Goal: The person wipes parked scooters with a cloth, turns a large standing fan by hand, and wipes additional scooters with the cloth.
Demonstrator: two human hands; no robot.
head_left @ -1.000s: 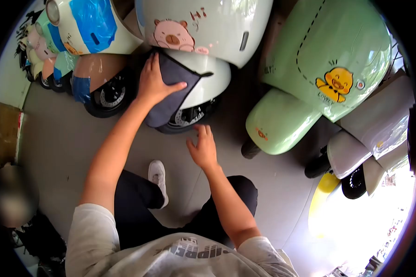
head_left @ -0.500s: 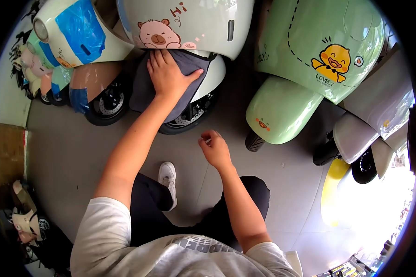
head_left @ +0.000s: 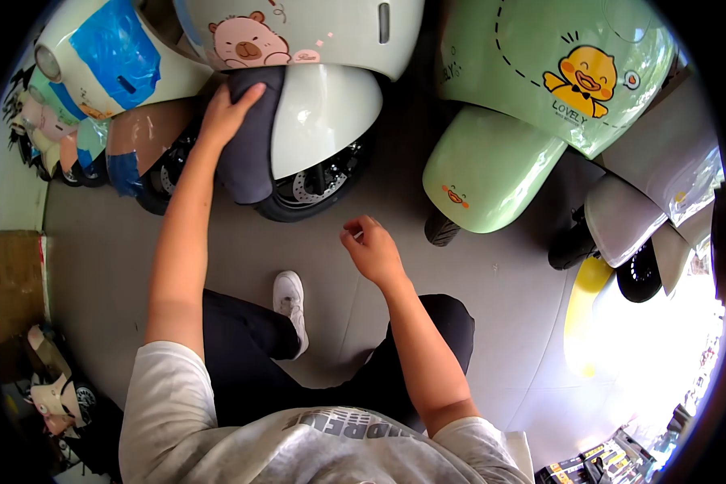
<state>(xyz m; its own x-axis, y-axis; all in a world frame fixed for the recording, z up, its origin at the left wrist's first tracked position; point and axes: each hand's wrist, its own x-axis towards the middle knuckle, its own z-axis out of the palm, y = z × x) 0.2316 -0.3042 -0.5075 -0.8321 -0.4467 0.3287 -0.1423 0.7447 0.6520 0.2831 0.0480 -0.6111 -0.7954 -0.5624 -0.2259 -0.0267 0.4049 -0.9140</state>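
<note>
A dark grey cloth is draped over the left side of the white front fender of a scooter. My left hand grips the cloth at the fender's left edge, thumb lying on top and the other fingers mostly out of sight. Just above is the scooter's white front panel, with a bear-like cartoon on it. Below the fender shows the black front wheel with its brake disc. My right hand hovers over the floor, fingers loosely bent and apart, holding nothing visible.
To the right stands a green scooter with a duck cartoon. A white scooter with blue film is at the left, more scooters behind it. Grey scooter parts and a yellow curved piece are farther right. My white shoe rests on the grey floor.
My left hand has moved left with the cloth, from the fender's front to its left side, uncovering more white surface. My right hand stays nearly in place. The view has shifted slightly.
</note>
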